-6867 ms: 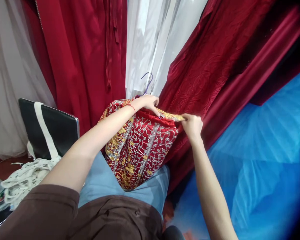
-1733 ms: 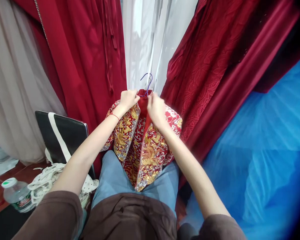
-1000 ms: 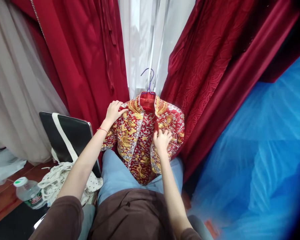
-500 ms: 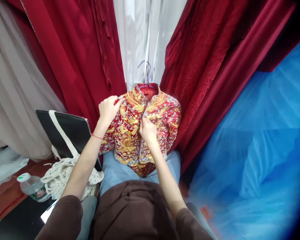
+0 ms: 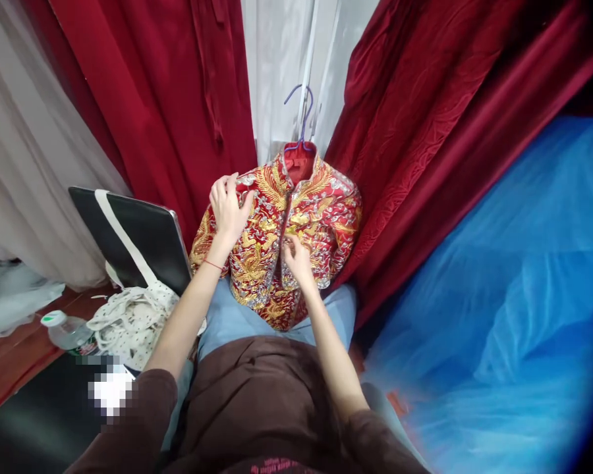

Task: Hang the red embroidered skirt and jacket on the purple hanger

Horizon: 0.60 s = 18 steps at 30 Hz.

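A red jacket point(image 5: 257, 263) with dense gold and silver embroidery stands upright on my lap, its collar open at the top. A purple hanger point(image 5: 304, 122) is inside it, the hook rising above the collar. My left hand point(image 5: 230, 209) lies open on the jacket's shoulder at the left, thumb apart from the fingers. At the front opening, my right hand point(image 5: 297, 260) has its fingers curled in a pinch on the edge of the right panel. That panel's lower corner is drawn aside, and more embroidered red cloth shows beneath it.
Dark red garments point(image 5: 178, 85) hang behind on both sides, with blue tulle point(image 5: 538, 283) at the right. On the left are a black chair back point(image 5: 133, 230), a white dotted cloth bag point(image 5: 128, 322), a plastic bottle point(image 5: 66, 329) and a blurred-out white patch point(image 5: 112, 390).
My left hand has loosened from its grip and now rests with fingers spread on the shoulder. My right hand has pulled the front edge slightly right, parting the jacket's lower front.
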Each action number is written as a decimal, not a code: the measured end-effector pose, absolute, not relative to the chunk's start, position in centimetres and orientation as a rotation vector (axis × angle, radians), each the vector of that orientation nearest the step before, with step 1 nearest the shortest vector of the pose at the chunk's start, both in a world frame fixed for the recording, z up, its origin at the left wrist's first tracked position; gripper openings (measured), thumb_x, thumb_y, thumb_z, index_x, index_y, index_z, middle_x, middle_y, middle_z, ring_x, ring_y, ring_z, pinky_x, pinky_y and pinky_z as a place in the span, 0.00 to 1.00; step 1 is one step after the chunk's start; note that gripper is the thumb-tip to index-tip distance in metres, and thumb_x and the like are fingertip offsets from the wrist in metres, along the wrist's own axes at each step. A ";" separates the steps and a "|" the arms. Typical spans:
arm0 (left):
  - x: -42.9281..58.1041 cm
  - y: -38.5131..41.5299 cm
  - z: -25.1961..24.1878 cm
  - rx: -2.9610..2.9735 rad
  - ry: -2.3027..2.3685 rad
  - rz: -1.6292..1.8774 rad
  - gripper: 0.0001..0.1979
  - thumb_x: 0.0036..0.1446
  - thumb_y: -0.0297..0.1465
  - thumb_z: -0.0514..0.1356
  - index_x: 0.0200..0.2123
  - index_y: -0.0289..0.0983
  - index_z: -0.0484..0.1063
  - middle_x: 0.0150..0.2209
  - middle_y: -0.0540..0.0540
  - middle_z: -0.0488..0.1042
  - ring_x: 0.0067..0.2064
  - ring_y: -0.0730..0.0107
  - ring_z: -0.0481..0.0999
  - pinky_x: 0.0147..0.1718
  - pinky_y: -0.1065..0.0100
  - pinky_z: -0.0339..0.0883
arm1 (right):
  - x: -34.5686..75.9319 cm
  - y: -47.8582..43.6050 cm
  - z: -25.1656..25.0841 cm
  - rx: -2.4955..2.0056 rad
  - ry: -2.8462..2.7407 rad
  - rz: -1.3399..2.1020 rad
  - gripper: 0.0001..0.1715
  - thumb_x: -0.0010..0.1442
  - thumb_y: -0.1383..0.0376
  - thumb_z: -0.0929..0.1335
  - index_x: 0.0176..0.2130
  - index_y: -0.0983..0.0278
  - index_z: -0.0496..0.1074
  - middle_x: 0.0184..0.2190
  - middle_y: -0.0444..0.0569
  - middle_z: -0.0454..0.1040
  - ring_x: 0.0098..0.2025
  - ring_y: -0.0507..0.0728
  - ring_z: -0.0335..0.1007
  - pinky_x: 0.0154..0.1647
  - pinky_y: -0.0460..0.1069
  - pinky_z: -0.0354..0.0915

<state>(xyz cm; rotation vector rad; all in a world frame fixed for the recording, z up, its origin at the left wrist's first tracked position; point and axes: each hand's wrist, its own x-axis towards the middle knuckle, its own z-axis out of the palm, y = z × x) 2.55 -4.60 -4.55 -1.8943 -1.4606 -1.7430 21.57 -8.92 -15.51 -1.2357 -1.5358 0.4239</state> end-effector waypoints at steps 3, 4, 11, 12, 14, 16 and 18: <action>3.9 -6.0 -12.4 -1.720 -1.600 -2.168 0.19 0.66 0.40 0.57 0.56 0.39 0.66 0.64 0.35 0.61 0.68 0.54 0.58 0.64 0.54 0.55 | 24.2 -9.5 -21.2 -1.166 -1.334 0.951 0.09 0.62 0.60 0.65 0.34 0.62 0.73 0.28 0.46 0.75 0.27 0.54 0.69 0.31 0.48 0.66; 4.7 -6.6 -15.7 -1.666 -1.722 -2.371 0.16 0.65 0.38 0.57 0.53 0.40 0.67 0.62 0.36 0.63 0.67 0.56 0.60 0.63 0.56 0.57 | 24.8 -9.8 -23.3 -1.190 -1.185 1.087 0.08 0.61 0.61 0.66 0.34 0.62 0.73 0.27 0.45 0.74 0.26 0.53 0.67 0.29 0.47 0.65; 9.5 -10.1 -33.7 -0.942 -3.082 -3.181 0.08 0.53 0.31 0.63 0.26 0.39 0.66 0.26 0.47 0.69 0.33 0.66 0.74 0.31 0.69 0.65 | 24.2 -11.2 -33.8 -1.382 -0.554 1.709 0.07 0.56 0.67 0.70 0.28 0.63 0.68 0.17 0.43 0.67 0.17 0.50 0.60 0.18 0.44 0.56; 9.3 -10.0 -34.7 -0.870 -3.160 -3.175 0.09 0.52 0.32 0.64 0.25 0.39 0.66 0.25 0.48 0.68 0.31 0.68 0.73 0.31 0.71 0.64 | 23.9 -11.1 -34.3 -1.375 -0.501 1.716 0.08 0.56 0.66 0.70 0.28 0.62 0.67 0.19 0.43 0.68 0.18 0.50 0.62 0.19 0.44 0.58; 8.6 -9.6 -35.9 -0.701 -3.204 -3.206 0.09 0.53 0.33 0.64 0.26 0.39 0.66 0.28 0.49 0.70 0.33 0.72 0.73 0.33 0.73 0.63 | 23.6 -10.7 -34.9 -1.336 -0.403 1.700 0.10 0.56 0.64 0.71 0.30 0.61 0.66 0.23 0.45 0.72 0.23 0.51 0.69 0.23 0.44 0.63; 7.7 -8.9 -36.5 -0.581 -3.135 -3.283 0.08 0.55 0.36 0.63 0.29 0.41 0.67 0.33 0.48 0.73 0.39 0.74 0.74 0.38 0.76 0.63 | 23.4 -10.5 -35.5 -1.283 -0.329 1.667 0.09 0.56 0.62 0.72 0.32 0.60 0.67 0.28 0.47 0.74 0.29 0.52 0.74 0.28 0.44 0.67; 7.0 -8.3 -37.0 -0.526 -3.066 -3.368 0.07 0.56 0.37 0.63 0.31 0.42 0.69 0.36 0.48 0.74 0.43 0.74 0.74 0.40 0.77 0.63 | 23.4 -10.4 -36.0 -1.238 -0.280 1.623 0.08 0.57 0.61 0.71 0.34 0.59 0.68 0.31 0.46 0.75 0.33 0.52 0.75 0.30 0.44 0.68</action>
